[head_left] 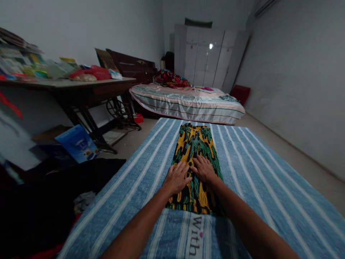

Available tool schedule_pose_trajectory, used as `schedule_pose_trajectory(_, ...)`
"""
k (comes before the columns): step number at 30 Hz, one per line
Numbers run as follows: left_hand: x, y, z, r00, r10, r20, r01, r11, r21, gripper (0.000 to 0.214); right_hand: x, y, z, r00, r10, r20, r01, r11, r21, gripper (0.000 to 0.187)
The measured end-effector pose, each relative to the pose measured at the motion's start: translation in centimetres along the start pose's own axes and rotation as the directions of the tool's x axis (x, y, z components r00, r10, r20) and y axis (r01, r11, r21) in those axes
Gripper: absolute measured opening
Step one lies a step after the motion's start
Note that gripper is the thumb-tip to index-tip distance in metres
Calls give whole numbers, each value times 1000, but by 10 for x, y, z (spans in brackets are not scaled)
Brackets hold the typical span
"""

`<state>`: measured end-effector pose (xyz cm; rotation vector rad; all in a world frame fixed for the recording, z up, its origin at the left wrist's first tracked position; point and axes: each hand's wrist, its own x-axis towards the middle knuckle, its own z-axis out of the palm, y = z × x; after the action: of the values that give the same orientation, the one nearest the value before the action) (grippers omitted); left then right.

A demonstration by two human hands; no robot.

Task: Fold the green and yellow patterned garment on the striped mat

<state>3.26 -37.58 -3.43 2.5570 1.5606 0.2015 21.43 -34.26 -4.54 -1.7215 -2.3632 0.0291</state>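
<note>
A folded piece of patterned clothing (195, 144), black with yellow and green wavy figures, lies flat in a long strip on a blue-and-white striped cloth (242, 154). Its gathered-looking far end points toward the bed. My left hand (176, 177) rests palm down on the garment's left side, fingers stretched out. Close beside it, my right hand (204, 169) also lies flat on the fabric, fingers extended. Both hands are open and hold nothing. Which kind of garment this is, I cannot tell for sure from its folded shape.
Beyond stands a bed (188, 104) with a red floral bundle (172, 78). On the left, a treadle sewing table (94, 84) carries piled goods, with a blue box (78, 144) below. Dark cloth (40, 205) lies at the near left. A white wardrobe (205, 54) lines the back wall.
</note>
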Motion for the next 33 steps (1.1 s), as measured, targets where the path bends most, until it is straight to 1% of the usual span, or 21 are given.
schedule_pose_trajectory(2,1,-1,1,1000,1,0,-1,1000,2,59,-1,-3,-2,1000,3,-9,-3,1000,5,56)
schedule_pose_trajectory(5,1,-2,1,1000,3,3,-3,1000,5,59,-13,-11,-5,997,11,-74,-10,1000,17,52)
schedule_pose_trajectory(8,1,-3,1,1000,8,3,-8,1000,7,57,-40,-20,-5,992,21,-123,-17,999,31,51)
schedule_pose_trajectory(11,1,-3,-1,1000,0,9,0,1000,1,58,-75,-26,-5,993,2,-119,6,998,65,45)
schedule_pose_trajectory(14,1,-4,-1,1000,-8,19,8,1000,-11,59,-105,-22,-6,988,-21,-150,34,996,83,35)
schedule_pose_trajectory(17,2,-4,0,1000,2,7,-1,1000,-13,59,-119,-12,-10,974,-51,-219,72,993,89,26)
schedule_pose_trajectory(20,1,-4,-1,1000,-7,9,7,1000,-8,59,-113,1,-16,956,-13,-295,49,992,112,22)
schedule_pose_trajectory(24,-1,-3,-6,1000,-17,23,17,1000,1,60,-88,14,-19,938,55,-342,2,987,162,16)
schedule_pose_trajectory(28,-2,-4,-8,999,-17,29,16,1000,11,59,-62,16,-15,923,31,-384,39,984,171,17)
schedule_pose_trajectory(30,-2,-5,-7,1000,-16,25,16,1000,18,59,-54,14,-12,927,13,-374,51,986,161,17)
schedule_pose_trajectory(33,-2,-6,-6,1000,-20,24,20,1000,24,59,-47,10,-7,953,38,-302,5,990,139,17)
